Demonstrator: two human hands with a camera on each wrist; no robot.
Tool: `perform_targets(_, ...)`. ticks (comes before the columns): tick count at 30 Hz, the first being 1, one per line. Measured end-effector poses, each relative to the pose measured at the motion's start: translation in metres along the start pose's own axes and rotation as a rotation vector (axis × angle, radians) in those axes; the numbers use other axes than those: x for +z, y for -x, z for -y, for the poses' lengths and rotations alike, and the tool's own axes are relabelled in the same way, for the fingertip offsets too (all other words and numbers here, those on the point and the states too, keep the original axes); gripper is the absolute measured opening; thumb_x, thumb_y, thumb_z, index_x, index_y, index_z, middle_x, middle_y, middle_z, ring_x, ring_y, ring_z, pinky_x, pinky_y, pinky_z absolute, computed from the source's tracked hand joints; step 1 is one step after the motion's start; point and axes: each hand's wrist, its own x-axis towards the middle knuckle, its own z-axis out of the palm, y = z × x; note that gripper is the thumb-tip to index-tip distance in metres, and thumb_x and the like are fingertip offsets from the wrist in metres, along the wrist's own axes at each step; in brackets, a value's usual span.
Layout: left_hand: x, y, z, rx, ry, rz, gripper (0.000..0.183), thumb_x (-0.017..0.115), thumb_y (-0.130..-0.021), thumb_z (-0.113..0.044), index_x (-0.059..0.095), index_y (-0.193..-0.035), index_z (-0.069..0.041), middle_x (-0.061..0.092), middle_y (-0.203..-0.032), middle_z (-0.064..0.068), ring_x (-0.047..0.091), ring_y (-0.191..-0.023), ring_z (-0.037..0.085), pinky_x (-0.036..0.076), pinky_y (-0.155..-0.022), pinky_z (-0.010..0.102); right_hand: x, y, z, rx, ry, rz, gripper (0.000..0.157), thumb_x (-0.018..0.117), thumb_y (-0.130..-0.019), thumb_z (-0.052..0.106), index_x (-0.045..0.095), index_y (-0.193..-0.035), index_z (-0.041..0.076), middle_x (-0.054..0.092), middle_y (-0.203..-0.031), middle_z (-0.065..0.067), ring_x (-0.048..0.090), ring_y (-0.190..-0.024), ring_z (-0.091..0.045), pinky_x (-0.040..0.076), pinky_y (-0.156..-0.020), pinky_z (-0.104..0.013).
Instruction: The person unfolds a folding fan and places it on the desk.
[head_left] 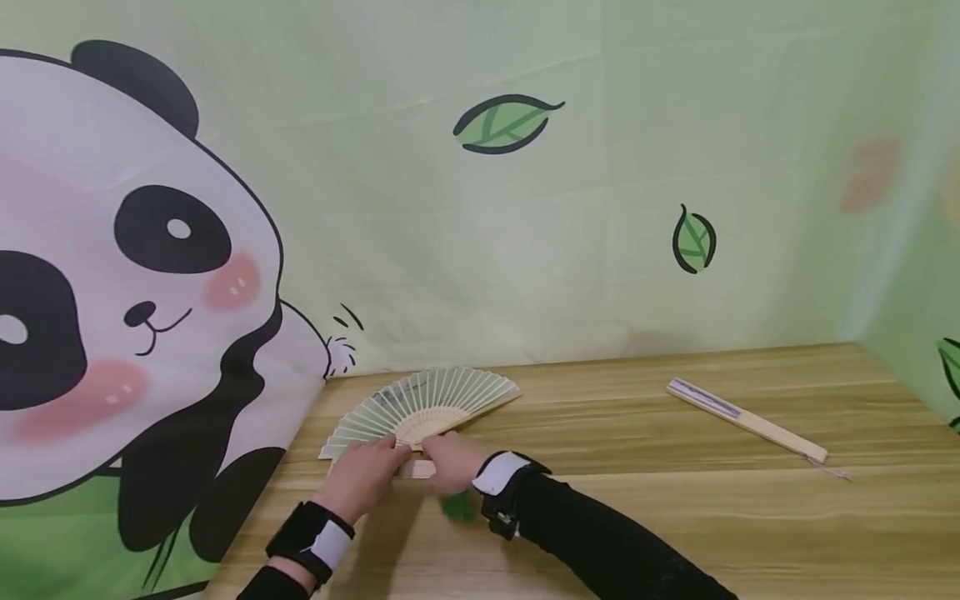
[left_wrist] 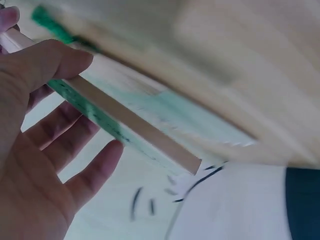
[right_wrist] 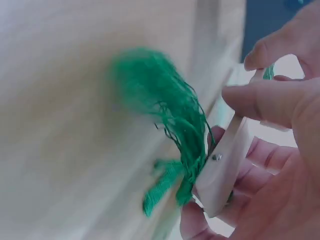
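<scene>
Both hands hold a closed folding fan point(head_left: 417, 469) above the table, its guard stick light wood and its leaf pale green. My left hand point(head_left: 363, 477) pinches it between thumb and fingers; in the left wrist view the fan's far end point(left_wrist: 170, 145) sticks out beyond the fingertips. My right hand point(head_left: 453, 462) grips the riveted end point(right_wrist: 220, 167), thumb on one side and fingers on the other. From that end hangs a green tassel point(right_wrist: 175, 120), blurred in part. Just beyond the hands, a spread pale green fan point(head_left: 450, 392) lies on the table, partly hidden by them.
A second closed fan point(head_left: 750, 423) with a thin pinkish cord lies at the right on the wood-grain table point(head_left: 600, 517). A printed cloth backdrop point(head_left: 390, 217) with a panda and leaves stands behind the table and along its left side.
</scene>
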Motion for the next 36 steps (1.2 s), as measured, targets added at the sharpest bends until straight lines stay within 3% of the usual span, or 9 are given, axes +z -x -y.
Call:
perform_targets(3,-0.014,-0.011,-0.008,0.036,-0.014,-0.048,0.024,0.072,-0.079,0.001,0.058,-0.09,-0.014,0.05,-0.08,0.003,0.057,-0.076,0.022,0.045,-0.06,0.04,-0.017,0.012,-0.015,-0.039,-0.111,-0.008,0.02,0.071,-0.082,0.011,0.052,-0.09,0.012,0.05,-0.077,0.007,0.047,-0.067,-0.008,0.039,-0.06,-0.02)
perform_targets(8,-0.038,-0.029,-0.024,0.119,-0.049,-0.155,0.025,0.077,-0.079,-0.005,0.058,-0.092,-0.015,0.053,-0.085,0.002,0.058,-0.079,0.022,0.043,-0.067,0.038,-0.04,0.04,-0.034,-0.004,-0.387,0.049,0.017,0.065,-0.086,0.004,0.052,-0.094,0.01,0.054,-0.075,0.001,0.05,-0.055,-0.01,0.042,-0.048,-0.022)
perform_targets(12,-0.052,-0.05,-0.042,0.217,-0.064,-0.265,0.024,0.078,-0.08,-0.007,0.059,-0.092,-0.016,0.057,-0.092,0.001,0.059,-0.089,0.021,0.045,-0.08,0.041,-0.055,0.069,-0.047,0.041,-0.662,0.096,0.014,0.061,-0.09,0.003,0.053,-0.101,0.005,0.054,-0.069,-0.007,0.049,-0.047,-0.014,0.042,-0.042,-0.024)
perform_targets(17,-0.069,-0.078,-0.069,0.308,-0.044,-0.345,0.03,0.077,-0.079,0.001,0.062,-0.099,-0.014,0.06,-0.104,0.003,0.057,-0.106,0.022,0.041,-0.098,0.045,-0.069,0.1,-0.061,0.059,-0.917,0.079,0.011,0.055,-0.097,0.008,0.052,-0.107,0.003,0.05,-0.065,-0.007,0.045,-0.047,-0.015,0.039,-0.046,-0.024)
perform_targets(25,-0.088,-0.113,-0.109,0.33,-0.035,-0.436,0.037,0.074,-0.081,0.005,0.066,-0.112,-0.013,0.057,-0.124,0.01,0.046,-0.129,0.028,0.031,-0.108,0.048,-0.085,0.129,-0.072,0.095,-1.059,-0.165,0.024,0.048,-0.106,0.025,0.048,-0.122,0.008,0.041,-0.068,-0.003,0.035,-0.055,-0.014,0.032,-0.05,-0.025)
perform_targets(30,-0.097,-0.122,-0.127,0.261,0.044,-0.484,0.053,0.068,-0.082,0.009,0.06,-0.129,-0.014,0.04,-0.147,0.013,0.027,-0.142,0.028,0.021,-0.114,0.046,-0.091,0.143,-0.072,0.11,-1.116,-0.303,0.029,0.048,-0.106,0.03,0.045,-0.121,0.006,0.04,-0.07,-0.002,0.034,-0.056,-0.014,0.032,-0.05,-0.024)
perform_targets(33,-0.102,-0.121,-0.136,0.204,0.2,-0.534,0.064,0.066,-0.081,0.014,0.054,-0.138,-0.014,0.031,-0.153,0.011,0.021,-0.144,0.027,0.018,-0.115,0.044,-0.097,0.151,-0.068,0.096,-1.134,-0.404,0.027,0.048,-0.106,0.026,0.046,-0.121,0.004,0.041,-0.07,-0.002,0.035,-0.055,-0.013,0.032,-0.048,-0.023)
perform_targets(34,-0.103,-0.12,-0.139,0.189,0.277,-0.561,0.065,0.065,-0.082,0.015,0.052,-0.14,-0.013,0.03,-0.154,0.011,0.023,-0.144,0.027,0.021,-0.114,0.043,-0.099,0.154,-0.065,0.088,-1.133,-0.438,0.027,0.048,-0.106,0.024,0.046,-0.123,0.003,0.041,-0.07,-0.002,0.035,-0.054,-0.013,0.032,-0.047,-0.023)
perform_targets(36,-0.106,-0.119,-0.144,0.146,0.465,-0.62,0.064,0.063,-0.086,0.013,0.048,-0.143,-0.012,0.029,-0.155,0.01,0.04,-0.133,0.025,0.037,-0.105,0.038,-0.104,0.158,-0.061,0.068,-1.124,-0.504,0.028,0.048,-0.106,0.022,0.046,-0.127,0.003,0.042,-0.07,-0.003,0.036,-0.053,-0.013,0.033,-0.046,-0.023)
